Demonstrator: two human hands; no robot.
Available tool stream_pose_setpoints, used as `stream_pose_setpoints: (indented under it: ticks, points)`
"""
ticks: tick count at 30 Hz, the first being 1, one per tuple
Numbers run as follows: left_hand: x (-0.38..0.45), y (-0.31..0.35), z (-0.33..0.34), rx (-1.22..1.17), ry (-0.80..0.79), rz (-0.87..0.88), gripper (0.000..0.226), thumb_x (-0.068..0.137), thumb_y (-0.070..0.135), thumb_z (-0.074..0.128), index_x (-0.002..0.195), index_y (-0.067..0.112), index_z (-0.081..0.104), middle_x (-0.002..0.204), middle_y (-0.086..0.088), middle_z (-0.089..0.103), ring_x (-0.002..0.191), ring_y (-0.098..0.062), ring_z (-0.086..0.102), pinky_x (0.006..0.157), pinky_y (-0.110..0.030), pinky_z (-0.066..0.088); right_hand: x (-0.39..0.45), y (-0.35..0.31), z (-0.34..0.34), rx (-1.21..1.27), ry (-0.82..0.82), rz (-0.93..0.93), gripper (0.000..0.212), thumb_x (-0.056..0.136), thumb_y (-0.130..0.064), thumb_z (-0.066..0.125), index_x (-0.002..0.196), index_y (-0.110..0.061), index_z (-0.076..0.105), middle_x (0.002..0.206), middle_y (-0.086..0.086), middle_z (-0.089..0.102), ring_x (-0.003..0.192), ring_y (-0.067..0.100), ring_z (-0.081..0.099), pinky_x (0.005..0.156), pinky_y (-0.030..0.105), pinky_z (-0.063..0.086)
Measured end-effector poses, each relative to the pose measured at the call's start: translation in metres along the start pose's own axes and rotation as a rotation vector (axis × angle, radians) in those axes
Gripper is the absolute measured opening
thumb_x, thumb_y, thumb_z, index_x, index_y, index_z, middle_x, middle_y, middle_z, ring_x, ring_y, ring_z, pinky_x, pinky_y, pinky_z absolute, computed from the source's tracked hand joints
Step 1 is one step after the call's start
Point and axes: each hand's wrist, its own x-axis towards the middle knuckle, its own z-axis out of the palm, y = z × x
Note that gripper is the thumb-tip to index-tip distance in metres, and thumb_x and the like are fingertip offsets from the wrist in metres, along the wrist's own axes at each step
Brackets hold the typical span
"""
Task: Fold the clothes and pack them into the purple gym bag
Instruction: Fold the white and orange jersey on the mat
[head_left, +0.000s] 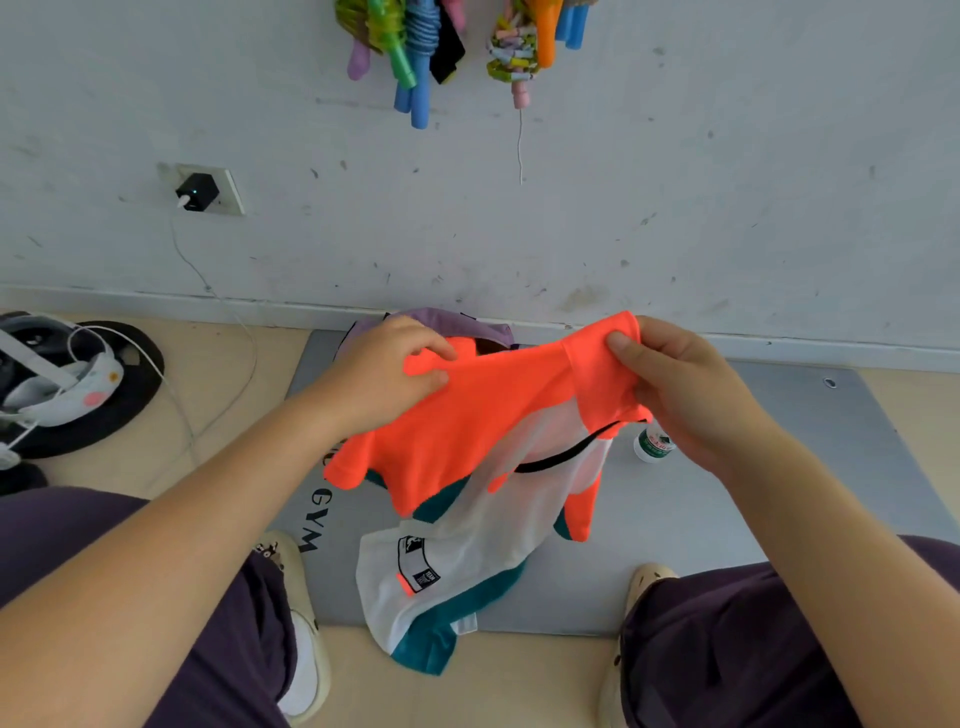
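The orange, white and teal garment (483, 447) is held in the air above the grey mat (727, 493), between the knees of the crouching person, and is not yet folded. Its upper orange edge is pinched at one end by the left hand (387, 371) and at the other by the right hand (675, 384), thumb and fingers being clamped on the cloth in both cases. The hands are kept well apart, presumably so that the edge is stretched and the body of the garment hangs free for straightening; the lower white and teal part is draped down to the mat. The purple gym bag (441, 319) is placed just behind the garment against the wall, within easy reach for packing, and is largely hidden by the left hand and the cloth. A small white bottle (652, 444) stands on the mat beneath the right hand.
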Motion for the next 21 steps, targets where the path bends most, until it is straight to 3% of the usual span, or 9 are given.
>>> stream_pose_setpoints:
  ticks: [2, 4, 6, 11, 16, 21]
  points:
    - [-0.005, 0.011, 0.007, -0.147, -0.085, 0.009, 0.024, 0.087, 0.024, 0.072, 0.108, 0.035, 0.067, 0.103, 0.028, 0.064, 0.106, 0.004, 0.057, 0.095, -0.018, 0.042, -0.003, 0.002, 0.009, -0.009, -0.070, 0.000, 0.023, 0.098, -0.020, 0.054, 0.107, -0.007, 0.069, 0.109, 0.028, 0.066, 0.096, 0.028, 0.060, 0.084, 0.047, 0.041]
    - [-0.009, 0.025, 0.018, -0.325, -0.148, 0.053, 0.024, 0.087, 0.024, 0.073, 0.107, 0.036, 0.067, 0.106, 0.027, 0.067, 0.104, 0.009, 0.059, 0.091, -0.010, 0.043, -0.006, 0.002, 0.018, -0.006, -0.123, 0.000, 0.024, 0.095, -0.025, 0.056, 0.108, -0.011, 0.070, 0.105, 0.023, 0.068, 0.093, 0.025, 0.061, 0.081, 0.042, 0.043]
    - [-0.012, 0.032, 0.029, -0.378, -0.078, 0.093, 0.022, 0.086, 0.018, 0.074, 0.100, 0.032, 0.068, 0.097, 0.020, 0.071, 0.096, 0.005, 0.064, 0.088, -0.010, 0.045, -0.008, 0.001, 0.024, 0.012, -0.155, 0.002, 0.026, 0.091, -0.030, 0.057, 0.108, -0.014, 0.071, 0.099, 0.011, 0.072, 0.090, 0.019, 0.064, 0.077, 0.035, 0.047]
    - [-0.013, 0.032, 0.035, -0.295, 0.141, 0.063, 0.015, 0.087, 0.014, 0.072, 0.087, 0.030, 0.072, 0.085, 0.013, 0.073, 0.082, 0.000, 0.065, 0.076, -0.019, 0.049, -0.007, 0.000, 0.024, 0.031, -0.134, 0.009, 0.025, 0.095, -0.027, 0.054, 0.111, -0.017, 0.071, 0.108, 0.010, 0.071, 0.097, 0.022, 0.063, 0.086, 0.042, 0.043]
    - [-0.012, 0.031, 0.036, -0.249, 0.058, 0.068, 0.019, 0.087, 0.012, 0.070, 0.086, 0.031, 0.069, 0.087, 0.016, 0.070, 0.081, 0.012, 0.059, 0.077, -0.004, 0.039, -0.008, -0.001, 0.022, 0.039, -0.129, 0.014, 0.025, 0.093, -0.029, 0.056, 0.110, -0.018, 0.071, 0.109, 0.011, 0.071, 0.099, 0.022, 0.064, 0.088, 0.043, 0.044]
    - [-0.005, 0.031, 0.019, -0.676, 0.004, -0.093, 0.027, 0.099, 0.008, 0.051, 0.083, 0.025, 0.064, 0.074, 0.018, 0.062, 0.073, 0.000, 0.053, 0.073, -0.016, 0.042, -0.006, -0.003, 0.018, -0.052, -0.041, -0.002, 0.021, 0.100, -0.021, 0.052, 0.108, -0.022, 0.072, 0.105, 0.010, 0.072, 0.094, 0.022, 0.063, 0.086, 0.044, 0.045]
